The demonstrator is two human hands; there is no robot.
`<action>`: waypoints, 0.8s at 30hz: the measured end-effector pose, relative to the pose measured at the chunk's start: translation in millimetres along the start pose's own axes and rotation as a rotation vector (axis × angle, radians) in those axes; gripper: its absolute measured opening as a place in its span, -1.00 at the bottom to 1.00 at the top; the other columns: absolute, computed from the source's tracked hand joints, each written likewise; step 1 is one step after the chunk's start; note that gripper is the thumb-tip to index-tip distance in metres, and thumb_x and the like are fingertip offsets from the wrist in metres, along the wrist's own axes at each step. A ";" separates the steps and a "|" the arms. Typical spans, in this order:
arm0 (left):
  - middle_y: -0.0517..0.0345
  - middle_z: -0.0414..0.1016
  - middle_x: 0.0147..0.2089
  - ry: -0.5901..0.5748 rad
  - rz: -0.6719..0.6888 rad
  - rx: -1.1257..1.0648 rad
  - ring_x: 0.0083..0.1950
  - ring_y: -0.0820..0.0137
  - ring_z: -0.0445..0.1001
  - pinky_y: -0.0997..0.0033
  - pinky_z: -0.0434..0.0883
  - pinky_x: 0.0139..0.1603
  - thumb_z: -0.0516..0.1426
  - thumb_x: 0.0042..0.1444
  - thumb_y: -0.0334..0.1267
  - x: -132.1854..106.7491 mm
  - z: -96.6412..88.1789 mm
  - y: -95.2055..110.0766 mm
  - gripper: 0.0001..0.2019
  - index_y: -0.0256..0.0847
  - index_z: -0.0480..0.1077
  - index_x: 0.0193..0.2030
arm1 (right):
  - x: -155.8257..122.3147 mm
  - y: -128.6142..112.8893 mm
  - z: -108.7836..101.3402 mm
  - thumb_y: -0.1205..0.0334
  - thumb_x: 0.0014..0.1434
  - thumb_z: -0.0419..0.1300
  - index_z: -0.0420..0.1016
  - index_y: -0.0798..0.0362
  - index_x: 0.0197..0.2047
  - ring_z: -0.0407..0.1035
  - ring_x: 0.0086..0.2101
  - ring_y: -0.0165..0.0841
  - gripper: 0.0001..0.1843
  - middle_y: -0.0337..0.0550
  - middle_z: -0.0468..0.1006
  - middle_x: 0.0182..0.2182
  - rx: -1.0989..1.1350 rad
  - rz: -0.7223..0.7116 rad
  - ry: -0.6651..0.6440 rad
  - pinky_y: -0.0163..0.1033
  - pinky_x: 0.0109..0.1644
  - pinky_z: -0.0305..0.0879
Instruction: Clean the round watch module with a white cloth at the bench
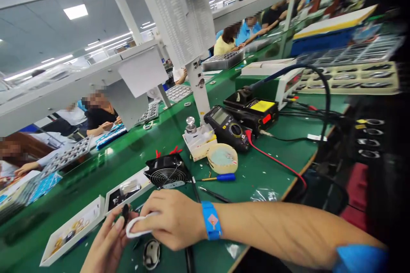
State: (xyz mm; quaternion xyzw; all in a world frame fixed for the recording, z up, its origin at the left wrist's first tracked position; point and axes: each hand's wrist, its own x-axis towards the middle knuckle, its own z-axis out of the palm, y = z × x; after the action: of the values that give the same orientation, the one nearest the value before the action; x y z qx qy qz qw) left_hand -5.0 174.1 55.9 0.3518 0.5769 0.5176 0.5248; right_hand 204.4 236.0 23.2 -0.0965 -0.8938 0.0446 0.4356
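Above the green counter (265, 166), the right hand (173, 219) pinches a white flexible loop (136, 227) while the left hand (107, 243) grasps a small black plastic part (125, 215) between its fingertips.

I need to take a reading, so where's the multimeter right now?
In the head view, the multimeter lies right of centre on the green bench, right of the white tray holding the dispenser bottle, with a black, yellow-labelled unit behind it.

"What's the left hand (107, 243) pinching?"
"A small black part (125, 215), upright, too small to identify."
"And the right hand (173, 219)?"
"A soft white loop (137, 227), lying just beside that part."
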 end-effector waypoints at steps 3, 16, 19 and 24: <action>0.18 0.57 -0.32 -0.026 -0.019 -0.005 -0.30 0.35 0.53 0.51 0.49 -0.32 0.48 -0.25 -0.15 0.7 3.3 1.7 -0.45 -0.06 0.52 -0.04 | -0.3 0.8 -1.7 0.37 0.21 0.06 0.44 0.00 0.11 0.35 -0.14 -0.36 -0.59 -0.18 0.52 -0.12 0.026 -0.010 0.033 -0.25 -0.01 0.32; 0.09 0.57 -0.23 -0.039 0.141 0.032 -0.20 0.34 0.50 0.47 0.42 -0.15 0.46 -0.19 -0.21 -1.6 8.4 1.2 -0.40 -0.16 0.42 0.04 | 0.4 3.6 0.6 0.39 0.18 0.06 0.47 0.00 0.05 0.36 -0.19 -0.35 -0.62 -0.15 0.50 -0.18 0.082 0.040 0.039 -0.24 -0.12 0.35; 0.06 0.57 -0.19 -0.053 0.216 0.118 -0.16 0.30 0.50 0.45 0.41 -0.11 0.47 -0.20 -0.22 0.6 5.3 0.8 -0.41 -0.18 0.42 0.00 | 1.2 1.9 -1.8 0.44 0.14 0.07 0.49 0.00 -0.03 0.36 -0.21 -0.36 -0.64 -0.17 0.49 -0.22 0.149 0.112 0.062 -0.26 -0.14 0.35; 0.05 0.55 -0.12 -0.021 0.295 0.173 -0.09 0.29 0.48 0.42 0.41 -0.06 0.45 -0.17 -0.22 -2.5 7.5 -0.5 -0.44 -0.17 0.41 0.00 | 3.2 2.9 -5.3 0.52 0.10 0.04 0.48 0.04 -0.12 0.38 -0.22 -0.39 -0.65 -0.17 0.48 -0.19 0.284 0.272 0.125 -0.29 -0.13 0.35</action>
State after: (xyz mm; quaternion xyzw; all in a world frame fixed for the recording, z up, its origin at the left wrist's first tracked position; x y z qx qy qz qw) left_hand 2.9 173.3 56.7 0.4821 0.5561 0.5338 0.4165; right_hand 206.9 239.5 28.4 -0.1564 -0.8287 0.2223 0.4893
